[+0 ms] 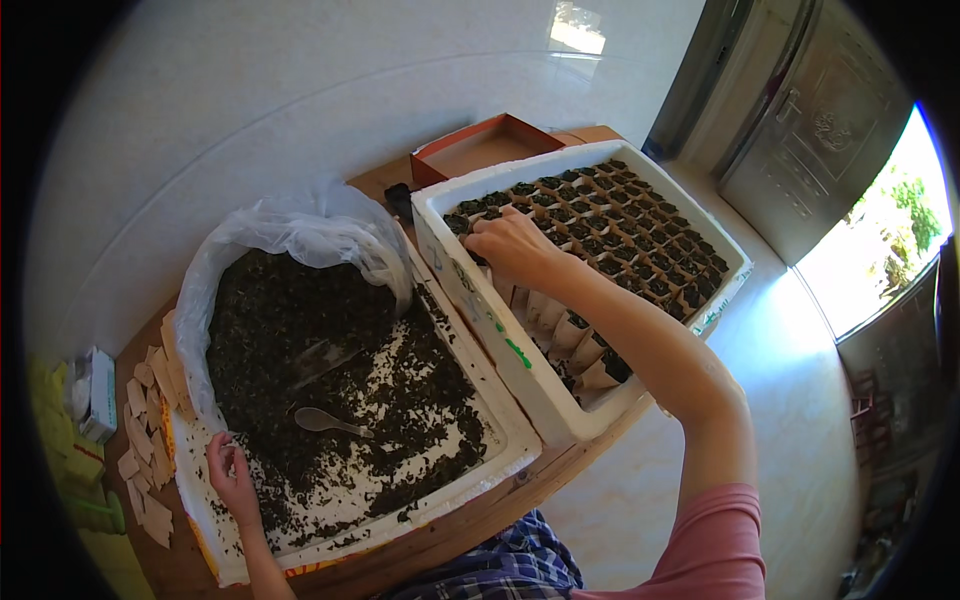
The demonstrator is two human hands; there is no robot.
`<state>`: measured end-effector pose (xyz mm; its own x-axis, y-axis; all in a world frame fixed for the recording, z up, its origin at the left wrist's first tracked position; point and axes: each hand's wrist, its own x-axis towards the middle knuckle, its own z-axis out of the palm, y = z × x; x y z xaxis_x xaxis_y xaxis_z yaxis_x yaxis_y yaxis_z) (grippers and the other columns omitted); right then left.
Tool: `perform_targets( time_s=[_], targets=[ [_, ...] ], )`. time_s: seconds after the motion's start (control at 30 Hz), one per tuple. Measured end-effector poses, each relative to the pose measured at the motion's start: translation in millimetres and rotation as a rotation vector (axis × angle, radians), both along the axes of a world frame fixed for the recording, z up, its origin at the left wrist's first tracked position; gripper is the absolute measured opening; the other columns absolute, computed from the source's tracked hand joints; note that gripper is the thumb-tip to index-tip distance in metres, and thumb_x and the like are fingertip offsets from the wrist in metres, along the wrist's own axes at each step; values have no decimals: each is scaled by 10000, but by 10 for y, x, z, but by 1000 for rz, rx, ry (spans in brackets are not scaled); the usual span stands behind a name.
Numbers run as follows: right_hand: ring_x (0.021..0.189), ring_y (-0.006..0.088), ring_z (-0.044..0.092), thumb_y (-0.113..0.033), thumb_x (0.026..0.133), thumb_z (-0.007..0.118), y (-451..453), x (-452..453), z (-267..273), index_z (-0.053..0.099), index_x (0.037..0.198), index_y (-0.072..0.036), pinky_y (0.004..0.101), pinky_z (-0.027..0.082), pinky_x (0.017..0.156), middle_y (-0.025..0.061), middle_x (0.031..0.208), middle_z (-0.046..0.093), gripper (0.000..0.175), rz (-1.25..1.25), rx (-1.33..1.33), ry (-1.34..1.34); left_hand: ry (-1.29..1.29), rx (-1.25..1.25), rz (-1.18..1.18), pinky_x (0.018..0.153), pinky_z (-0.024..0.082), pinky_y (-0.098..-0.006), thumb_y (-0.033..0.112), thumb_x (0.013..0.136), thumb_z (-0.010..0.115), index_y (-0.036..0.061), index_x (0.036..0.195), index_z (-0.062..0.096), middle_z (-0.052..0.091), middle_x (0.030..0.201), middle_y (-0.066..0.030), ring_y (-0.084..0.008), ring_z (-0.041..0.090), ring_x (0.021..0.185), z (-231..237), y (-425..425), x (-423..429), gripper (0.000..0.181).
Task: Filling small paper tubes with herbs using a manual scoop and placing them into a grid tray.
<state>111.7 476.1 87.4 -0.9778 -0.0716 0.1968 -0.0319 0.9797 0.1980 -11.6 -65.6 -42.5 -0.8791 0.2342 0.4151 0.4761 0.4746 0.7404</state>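
Note:
My right hand (510,244) reaches into the white foam box (491,337), its fingertips down at the left end of the rows of soil-filled paper cups (600,225); whether they grip a cup is hidden. Over the left part of the foam tray (517,442), beside the edge of a clear plastic bag (199,360), my left hand (232,480) is raised with fingers bent and apart, holding nothing visible. Dark soil (285,337) fills the bag and spreads across the tray. On the soil lies a translucent plastic spoon (322,421).
Flat folded paper pieces (142,442) lie at the wooden table's left end, near a small white-and-blue box (100,394). An open orange-red box (487,150) stands behind the foam box, against the wall. Beyond the table's right side are tiled floor and a door (825,127).

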Motion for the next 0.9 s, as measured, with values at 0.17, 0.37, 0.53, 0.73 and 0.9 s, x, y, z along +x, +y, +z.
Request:
perform_targets(
  time_s=[0.17, 0.37, 0.53, 0.73, 0.9],
  targets=[
    [921, 258, 629, -21, 699, 633, 66, 118, 133, 729, 945, -90, 395, 429, 855, 67, 923, 657, 273, 83, -153, 49, 22, -23, -10, 816, 471, -272, 46, 966, 555, 15, 1241, 563, 623, 1094, -57, -119, 578, 906, 37, -3, 42, 277],
    [1009, 239, 593, -24, 687, 686, -69, 314, 203, 716, 916, -83, 381, 433, 845, 57, 981, 645, 238, 108, -264, 78, 38, -22, -22, 809, 459, -258, 19, 955, 552, 18, 1182, 572, 612, 1075, -40, -115, 563, 880, 101, -8, 59, 228],
    [897, 237, 569, -60, 703, 672, -53, 304, 104, 572, 680, -88, 369, 422, 797, 37, 794, 558, 106, 162, -154, 122, 112, -23, -73, 771, 470, -262, -13, 927, 577, 6, 1125, 573, 598, 1057, -61, -140, 571, 832, 158, 80, 65, 199],
    [862, 239, 568, -58, 741, 641, -38, 212, 248, 560, 688, -75, 377, 425, 777, 45, 776, 544, 98, 189, -137, 156, 167, -35, -60, 734, 483, -273, -41, 896, 599, -7, 1097, 581, 620, 1090, -92, -155, 578, 809, 214, 78, 85, 205],
    [828, 269, 583, -37, 744, 668, 22, 151, 46, 561, 712, -49, 386, 459, 777, 65, 759, 547, 113, 220, -220, 162, 147, -40, -69, 738, 483, -271, -37, 893, 600, -8, 1080, 589, 619, 1083, -89, -155, 575, 803, 291, 118, 110, 190]
  ],
)
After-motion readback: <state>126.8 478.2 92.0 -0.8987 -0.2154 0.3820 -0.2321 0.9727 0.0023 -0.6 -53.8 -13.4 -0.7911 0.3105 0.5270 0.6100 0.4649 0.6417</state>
